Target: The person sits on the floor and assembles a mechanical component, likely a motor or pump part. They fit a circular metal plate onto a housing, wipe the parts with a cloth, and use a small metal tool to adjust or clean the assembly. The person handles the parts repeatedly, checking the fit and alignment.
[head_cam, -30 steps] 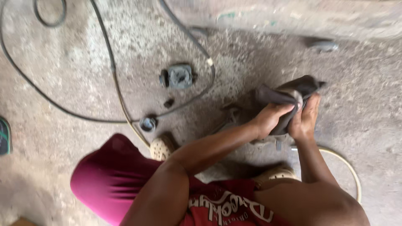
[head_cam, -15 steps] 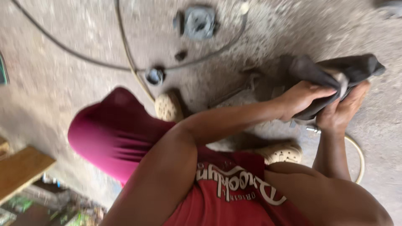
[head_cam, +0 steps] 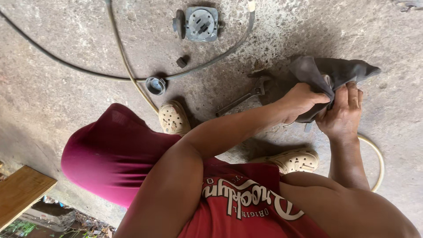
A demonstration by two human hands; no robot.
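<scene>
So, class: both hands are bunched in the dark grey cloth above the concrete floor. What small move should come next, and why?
Probably spread the dark grey cloth open: the left hand and right hand clutch it in a wad, hiding whatever it wraps.

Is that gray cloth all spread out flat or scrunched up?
Scrunched up: the gray cloth bunches in folds between the left hand and right hand.

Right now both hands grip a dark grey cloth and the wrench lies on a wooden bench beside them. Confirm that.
Not quite. In the head view the left hand and right hand do grip the dark grey cloth, but the wrench lies on the concrete floor, not on a bench.
</scene>
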